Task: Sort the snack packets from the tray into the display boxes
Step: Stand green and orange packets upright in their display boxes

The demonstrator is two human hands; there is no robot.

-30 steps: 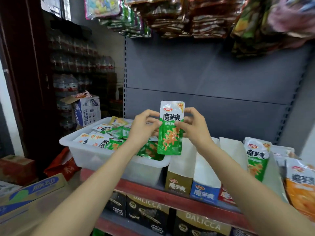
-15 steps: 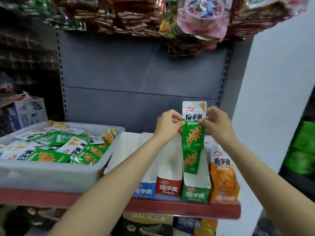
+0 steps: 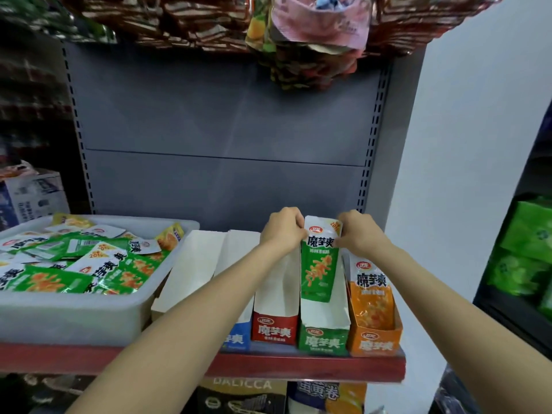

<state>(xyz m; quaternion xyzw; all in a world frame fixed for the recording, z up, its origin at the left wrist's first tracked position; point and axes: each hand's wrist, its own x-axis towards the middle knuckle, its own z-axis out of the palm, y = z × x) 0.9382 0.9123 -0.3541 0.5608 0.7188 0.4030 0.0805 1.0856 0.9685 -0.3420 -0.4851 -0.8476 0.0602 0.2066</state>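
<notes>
two hands pinch one green packet (image 3: 319,261) by its top corners: our left hand (image 3: 282,231) on the left corner, our right hand (image 3: 357,234) on the right. the packet hangs upright with its lower end inside the green box (image 3: 324,339), which sits second from the right end of the shelf (image 3: 298,366), so we judge this one nearly placed but not yet let go. the orange box (image 3: 375,343) at the right end already holds at least one orange packet (image 3: 370,294). the red box (image 3: 274,330) looks empty from here, and the blue box (image 3: 237,339) is partly hidden by our left arm, so we cannot tell. most of the work is left: the tray (image 3: 74,321) at the shelf's left end is heaped with packets, mainly green with a few yellow ones.
</notes>
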